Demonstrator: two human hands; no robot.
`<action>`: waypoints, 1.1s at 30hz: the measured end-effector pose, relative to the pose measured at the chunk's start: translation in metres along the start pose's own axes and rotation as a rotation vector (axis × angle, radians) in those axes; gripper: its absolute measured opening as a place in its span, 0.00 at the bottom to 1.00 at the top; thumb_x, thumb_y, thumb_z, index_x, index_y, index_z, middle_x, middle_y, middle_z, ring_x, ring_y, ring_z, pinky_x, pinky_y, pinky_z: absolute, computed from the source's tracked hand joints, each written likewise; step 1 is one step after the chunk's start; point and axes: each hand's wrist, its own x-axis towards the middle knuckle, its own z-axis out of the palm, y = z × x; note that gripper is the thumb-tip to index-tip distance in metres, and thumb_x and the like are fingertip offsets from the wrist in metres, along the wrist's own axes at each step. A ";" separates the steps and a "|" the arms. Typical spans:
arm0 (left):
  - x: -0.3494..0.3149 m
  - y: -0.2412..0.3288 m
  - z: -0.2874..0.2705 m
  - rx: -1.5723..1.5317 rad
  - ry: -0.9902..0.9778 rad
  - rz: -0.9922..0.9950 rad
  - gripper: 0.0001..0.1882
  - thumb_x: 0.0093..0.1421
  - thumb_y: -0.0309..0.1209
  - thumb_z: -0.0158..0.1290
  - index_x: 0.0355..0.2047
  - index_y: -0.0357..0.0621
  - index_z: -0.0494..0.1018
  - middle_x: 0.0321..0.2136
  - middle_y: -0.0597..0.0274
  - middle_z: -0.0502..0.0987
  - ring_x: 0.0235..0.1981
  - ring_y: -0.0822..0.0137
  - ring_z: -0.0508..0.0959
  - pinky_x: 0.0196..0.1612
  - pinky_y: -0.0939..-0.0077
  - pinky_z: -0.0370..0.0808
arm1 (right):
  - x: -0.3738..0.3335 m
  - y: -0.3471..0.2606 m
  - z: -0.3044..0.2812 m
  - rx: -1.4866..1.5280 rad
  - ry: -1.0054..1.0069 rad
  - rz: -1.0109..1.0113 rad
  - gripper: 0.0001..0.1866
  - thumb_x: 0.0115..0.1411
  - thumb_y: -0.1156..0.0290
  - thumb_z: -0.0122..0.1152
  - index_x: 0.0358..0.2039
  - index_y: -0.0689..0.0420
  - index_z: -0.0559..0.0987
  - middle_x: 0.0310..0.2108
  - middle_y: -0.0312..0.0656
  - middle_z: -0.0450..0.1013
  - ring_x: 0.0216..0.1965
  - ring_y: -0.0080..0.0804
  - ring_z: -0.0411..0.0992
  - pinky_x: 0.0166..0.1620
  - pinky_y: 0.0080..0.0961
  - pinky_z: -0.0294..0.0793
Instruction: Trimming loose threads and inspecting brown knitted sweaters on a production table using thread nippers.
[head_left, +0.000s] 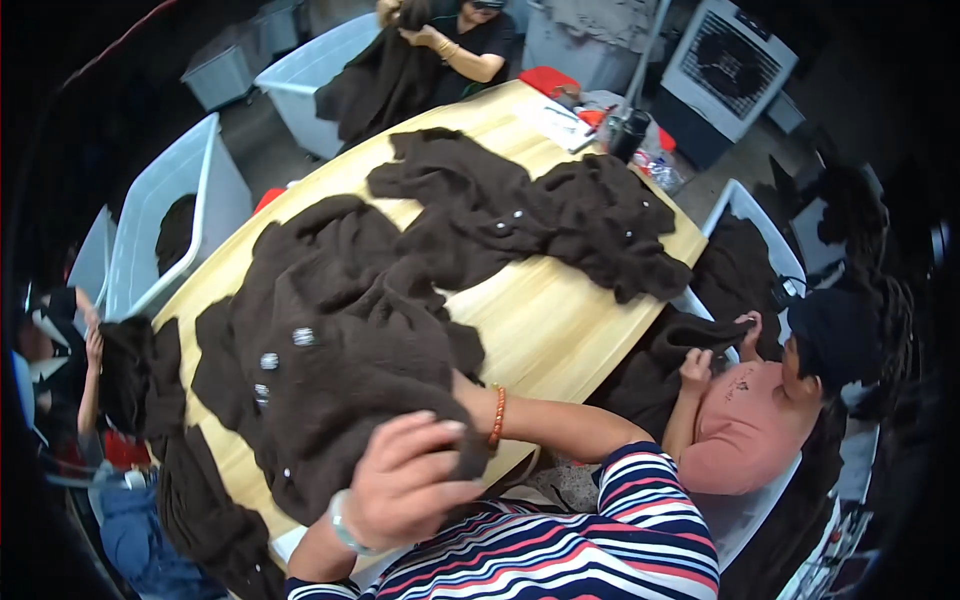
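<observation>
A dark brown knitted garment (350, 370) with shiny buttons lies bunched over the near left part of the pale wooden table (550, 330). My left hand (415, 480), with a pale bangle at the wrist, is over the garment's near edge. Its fingers are stretched out and somewhat apart, and nothing shows in them. From the right, my right hand (465, 390) reaches into the garment, an orange beaded bracelet on its wrist. Cloth hides its fingers. Another heap of dark brown knitwear (520, 210) with shiny buttons lies farther back on the table.
A person in pink (750, 420) handles dark cloth at the right beside a bin (745, 205). Another person (465, 50) holds up dark cloth at the far side, and a third (90, 350) does at the left. Plastic bins (205, 200) and an air cooler (725, 75) stand around.
</observation>
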 end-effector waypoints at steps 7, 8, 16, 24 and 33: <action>0.070 -0.008 0.065 0.079 -0.058 0.229 0.09 0.49 0.29 0.55 0.33 0.46 0.77 0.38 0.60 0.76 0.55 0.55 0.74 0.62 0.53 0.64 | -0.071 0.002 -0.157 -0.720 0.302 -0.143 0.32 0.69 0.66 0.46 0.69 0.64 0.51 0.71 0.47 0.48 0.71 0.38 0.46 0.71 0.29 0.42; 0.084 -0.012 0.073 0.081 0.003 0.241 0.09 0.49 0.29 0.55 0.33 0.45 0.78 0.38 0.59 0.77 0.54 0.54 0.74 0.60 0.51 0.65 | -0.097 0.007 -0.191 -0.707 0.323 0.002 0.29 0.71 0.70 0.42 0.69 0.61 0.51 0.70 0.44 0.50 0.70 0.34 0.47 0.71 0.26 0.43; 0.114 -0.055 0.185 0.028 0.004 -0.052 0.26 0.51 0.32 0.60 0.52 0.44 0.70 0.55 0.51 0.69 0.62 0.50 0.64 0.60 0.55 0.63 | -0.155 0.012 -0.397 -1.475 0.432 1.054 0.37 0.60 0.47 0.57 0.61 0.60 0.68 0.62 0.54 0.63 0.63 0.47 0.62 0.64 0.37 0.62; -0.058 -0.078 0.156 0.243 -0.243 -0.591 0.30 0.49 0.34 0.64 0.53 0.47 0.70 0.59 0.45 0.64 0.64 0.43 0.59 0.64 0.44 0.56 | -0.198 0.054 -0.236 -0.956 0.703 1.112 0.30 0.62 0.60 0.57 0.63 0.53 0.64 0.49 0.59 0.73 0.50 0.59 0.71 0.51 0.47 0.71; -0.172 -0.044 0.091 0.568 0.314 -1.159 0.39 0.54 0.35 0.63 0.64 0.42 0.60 0.66 0.39 0.53 0.66 0.40 0.54 0.66 0.51 0.53 | -0.163 0.013 -0.111 -0.745 0.429 0.891 0.27 0.62 0.67 0.57 0.62 0.54 0.65 0.38 0.61 0.76 0.42 0.61 0.75 0.42 0.46 0.74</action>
